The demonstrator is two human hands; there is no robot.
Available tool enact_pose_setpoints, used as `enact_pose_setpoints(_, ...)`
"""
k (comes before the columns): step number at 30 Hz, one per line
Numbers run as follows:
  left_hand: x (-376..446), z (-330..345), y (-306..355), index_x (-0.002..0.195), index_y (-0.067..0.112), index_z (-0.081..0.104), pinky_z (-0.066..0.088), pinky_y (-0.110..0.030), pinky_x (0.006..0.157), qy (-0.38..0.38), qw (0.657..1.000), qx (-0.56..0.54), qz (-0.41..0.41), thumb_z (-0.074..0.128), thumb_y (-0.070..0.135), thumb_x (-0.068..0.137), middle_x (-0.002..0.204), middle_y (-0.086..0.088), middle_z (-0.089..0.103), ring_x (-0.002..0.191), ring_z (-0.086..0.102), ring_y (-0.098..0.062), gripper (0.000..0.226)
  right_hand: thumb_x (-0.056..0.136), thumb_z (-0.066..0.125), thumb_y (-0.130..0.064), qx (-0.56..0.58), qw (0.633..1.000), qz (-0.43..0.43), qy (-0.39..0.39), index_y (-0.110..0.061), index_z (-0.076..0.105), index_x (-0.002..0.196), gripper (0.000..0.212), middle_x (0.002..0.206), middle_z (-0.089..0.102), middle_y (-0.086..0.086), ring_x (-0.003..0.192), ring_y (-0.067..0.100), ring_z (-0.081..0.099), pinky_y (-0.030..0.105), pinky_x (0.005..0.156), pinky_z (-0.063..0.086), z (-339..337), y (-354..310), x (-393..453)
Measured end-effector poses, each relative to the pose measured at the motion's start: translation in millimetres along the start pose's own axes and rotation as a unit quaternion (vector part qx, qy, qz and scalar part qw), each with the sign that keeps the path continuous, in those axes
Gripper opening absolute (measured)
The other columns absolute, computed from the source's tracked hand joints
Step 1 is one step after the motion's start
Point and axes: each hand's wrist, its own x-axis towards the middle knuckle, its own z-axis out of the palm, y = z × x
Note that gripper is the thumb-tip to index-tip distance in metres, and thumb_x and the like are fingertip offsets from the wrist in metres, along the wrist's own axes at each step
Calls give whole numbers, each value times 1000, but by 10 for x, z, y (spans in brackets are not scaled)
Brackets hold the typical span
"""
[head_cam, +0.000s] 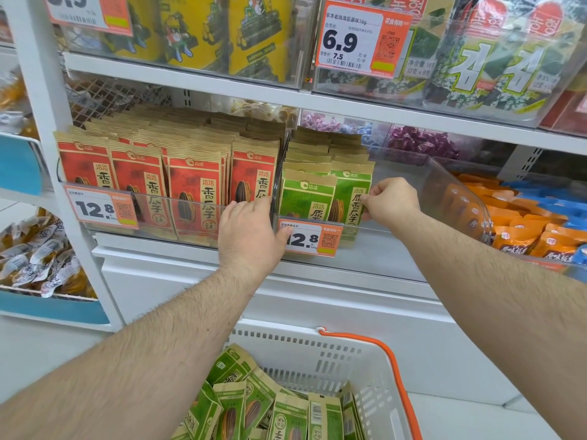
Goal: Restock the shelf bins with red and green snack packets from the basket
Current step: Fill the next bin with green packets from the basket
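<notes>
Pinched between thumb and curled fingers, the right edge of the front green packet [349,198] is held by the right hand [390,200], which sits at about 3 o'clock of that packet. The packet stands upright in the clear green bin [444,182], with a second green packet [306,198] just beside it at 9 o'clock and more rows stacked behind toward 12 o'clock. The left hand [249,231] lies at the front of the bins, fingers fairly straight and reaching over the front wall where the 2 bins meet, thumb pressing on the price tag [313,238] that reads 12.8. I cannot tell whether its fingertips touch a packet behind the clear wall.

At 9 o'clock from the green bin, the red packets [193,185] fill their own bin [152,214] in 4 upright rows across, packed close. Another 12.8 tag [101,208] hangs on that bin's front.

Down at 6 o'clock, below both forearms, the white basket [317,347] with an orange handle [390,363] holds a loose heap of green packets [254,404], lying tilted and overlapping.

At 3 o'clock of the green bin lie orange and blue packets [536,223]. On the shelf at 12 o'clock stand yellow bags [203,30] and seaweed packs [495,65], with a 6.9 tag [359,39] in front.
</notes>
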Motion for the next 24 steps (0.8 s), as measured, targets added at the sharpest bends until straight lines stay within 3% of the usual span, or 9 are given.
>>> enact_pose_setpoints(4,3,15,-10,126,19,53,24,-37,116,-1,1000,-2,-1,63,51,88,113,2,64,115,52,-20,50,88,68,-21,4,1000,-4,20,-19,61,67,21,83,73,2,80,22,73,41,78,61,2,-9,-13)
enact_pose_setpoints(18,7,-2,0,122,21,54,23,-37,116,-8,1000,-1,-2,64,51,88,111,4,64,114,52,-20,47,78,81,-31,-4,1000,14,-8,-16,61,67,28,78,74,4,82,18,71,40,79,59,-68,-71,-89)
enact_pose_setpoints(22,14,-6,4,122,22,54,24,-37,116,-16,1000,3,-3,64,51,88,112,4,64,114,52,-20,46,78,76,-32,-43,999,-1,16,-12,65,85,24,94,72,4,84,20,65,33,71,53,-113,-84,-149)
enact_pose_setpoints(24,30,-20,3,122,23,55,26,-37,116,-31,1000,3,-1,64,52,87,112,3,65,113,53,-20,47,81,69,-29,-62,993,-54,89,-12,63,106,31,108,65,4,99,24,61,34,80,48,-97,-61,-258)
